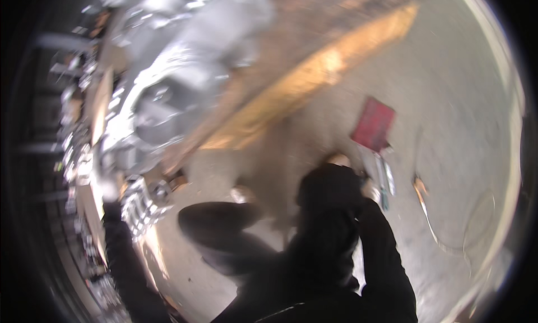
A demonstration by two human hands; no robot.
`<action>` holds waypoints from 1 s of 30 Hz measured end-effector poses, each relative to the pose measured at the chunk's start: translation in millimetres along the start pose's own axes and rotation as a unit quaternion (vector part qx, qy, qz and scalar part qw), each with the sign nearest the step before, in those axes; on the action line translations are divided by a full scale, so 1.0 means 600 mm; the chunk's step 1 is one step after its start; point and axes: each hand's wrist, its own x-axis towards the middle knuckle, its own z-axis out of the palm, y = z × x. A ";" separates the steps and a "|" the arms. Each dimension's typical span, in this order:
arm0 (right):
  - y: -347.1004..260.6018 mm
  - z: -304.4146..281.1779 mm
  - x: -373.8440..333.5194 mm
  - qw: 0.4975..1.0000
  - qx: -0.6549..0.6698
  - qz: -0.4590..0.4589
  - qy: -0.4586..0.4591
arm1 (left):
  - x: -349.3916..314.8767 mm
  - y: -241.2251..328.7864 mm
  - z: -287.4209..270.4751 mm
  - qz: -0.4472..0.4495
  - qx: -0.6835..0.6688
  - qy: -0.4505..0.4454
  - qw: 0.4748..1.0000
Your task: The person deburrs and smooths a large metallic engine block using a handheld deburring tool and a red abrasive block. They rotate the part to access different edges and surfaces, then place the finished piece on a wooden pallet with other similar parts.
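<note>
At the left, my left hand (pixel 107 185) reaches out from a dark sleeve. It is next to large silver metal castings (pixel 168 98), but motion blur smears its fingers. My right hand (pixel 369 189) is low beside my bent knee, close to a few slim hand tools (pixel 384 180) on the floor. One of these tools has a shiny metal shaft and another a greenish handle. The knee and sleeve partly hide this hand, so its grip is unclear. Just beyond the tools a flat red rectangular object (pixel 374 124) lies on the floor.
A thick wooden beam edge (pixel 314 73) runs diagonally ahead, with the metal parts on its far side. To the right, a thin hose or cable (pixel 431 227) with an orange-brown end curves over the grey concrete floor (pixel 448 127). Blurred metal parts crowd the far left.
</note>
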 end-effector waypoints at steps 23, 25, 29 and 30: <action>-0.870 -0.824 -0.543 0.714 -0.072 -0.635 0.286 | 0.028 0.275 0.124 0.066 0.179 0.133 0.973; -0.922 -0.814 -0.537 0.723 -0.119 -0.621 0.278 | 0.011 0.276 0.128 0.107 0.170 0.161 0.966; -0.982 -0.817 -0.527 0.730 -0.154 -0.602 0.285 | -0.010 0.280 0.138 0.079 0.189 0.138 0.969; -0.992 -0.818 -0.528 0.731 -0.174 -0.597 0.282 | -0.010 0.280 0.139 0.103 0.162 0.200 0.961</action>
